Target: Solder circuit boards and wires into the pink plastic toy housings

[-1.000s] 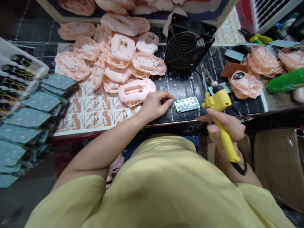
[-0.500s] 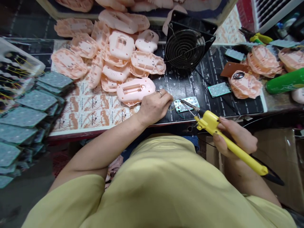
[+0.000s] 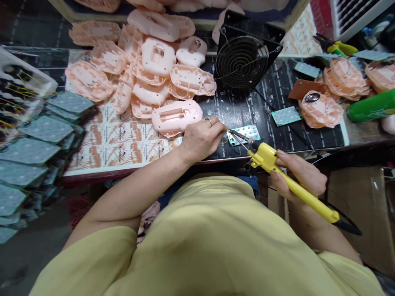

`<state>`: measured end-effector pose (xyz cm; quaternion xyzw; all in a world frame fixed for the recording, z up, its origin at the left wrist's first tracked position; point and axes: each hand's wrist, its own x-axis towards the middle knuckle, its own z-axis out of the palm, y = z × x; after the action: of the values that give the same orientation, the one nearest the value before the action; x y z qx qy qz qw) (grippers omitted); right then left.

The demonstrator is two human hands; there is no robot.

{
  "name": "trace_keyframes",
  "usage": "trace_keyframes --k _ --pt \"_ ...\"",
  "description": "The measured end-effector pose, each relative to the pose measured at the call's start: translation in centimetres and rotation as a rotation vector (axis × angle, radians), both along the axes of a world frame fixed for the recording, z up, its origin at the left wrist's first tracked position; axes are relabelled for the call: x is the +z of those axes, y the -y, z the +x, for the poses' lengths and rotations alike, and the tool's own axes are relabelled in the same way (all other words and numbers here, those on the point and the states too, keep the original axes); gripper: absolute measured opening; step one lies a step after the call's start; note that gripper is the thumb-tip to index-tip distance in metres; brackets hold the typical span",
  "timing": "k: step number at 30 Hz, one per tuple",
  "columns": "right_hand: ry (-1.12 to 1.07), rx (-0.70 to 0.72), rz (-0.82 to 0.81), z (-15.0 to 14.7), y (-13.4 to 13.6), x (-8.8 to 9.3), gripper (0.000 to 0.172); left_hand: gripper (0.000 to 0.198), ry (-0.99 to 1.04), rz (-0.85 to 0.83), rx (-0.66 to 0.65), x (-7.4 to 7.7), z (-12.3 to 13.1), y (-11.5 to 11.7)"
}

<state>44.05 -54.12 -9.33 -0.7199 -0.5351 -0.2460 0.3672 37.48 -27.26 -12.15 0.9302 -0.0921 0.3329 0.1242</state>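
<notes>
My right hand point(image 3: 300, 174) is closed around the yellow handle of a soldering iron point(image 3: 291, 181), which slants up and to the left. Its tip meets the left end of a small circuit board point(image 3: 247, 133) lying on the black mat. Thin wires run near that same end. My left hand point(image 3: 203, 137), with a ring on one finger, has its fingertips pinched together just left of the board; what they hold, perhaps a thin wire, is too small to make out. Beside this hand rests a pink plastic casing point(image 3: 177, 116) with an open battery slot.
Pink casings point(image 3: 157, 55) are heaped behind my left hand. A black fan point(image 3: 242, 61) stands at the back. Stacked circuit boards point(image 3: 37, 150) fill the left. Rightward are another board point(image 3: 285, 116), more casings point(image 3: 321, 109), a green can point(image 3: 372, 105) and pliers point(image 3: 342, 48).
The soldering iron and my right hand have shifted slightly left, bringing the tip from over the board to its left end by my left fingertips. My left hand has barely moved.
</notes>
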Motion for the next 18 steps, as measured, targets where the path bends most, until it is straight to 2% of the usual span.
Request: trace_keyframes --k 12,18 --pt "-0.016 0.016 0.008 0.09 0.21 -0.08 0.053 0.024 -0.037 -0.005 0.019 -0.11 0.02 0.08" --pt "-0.008 -0.028 -0.018 -0.14 0.16 0.25 0.050 0.026 -0.103 0.003 0.031 -0.07 -0.06 0.12"
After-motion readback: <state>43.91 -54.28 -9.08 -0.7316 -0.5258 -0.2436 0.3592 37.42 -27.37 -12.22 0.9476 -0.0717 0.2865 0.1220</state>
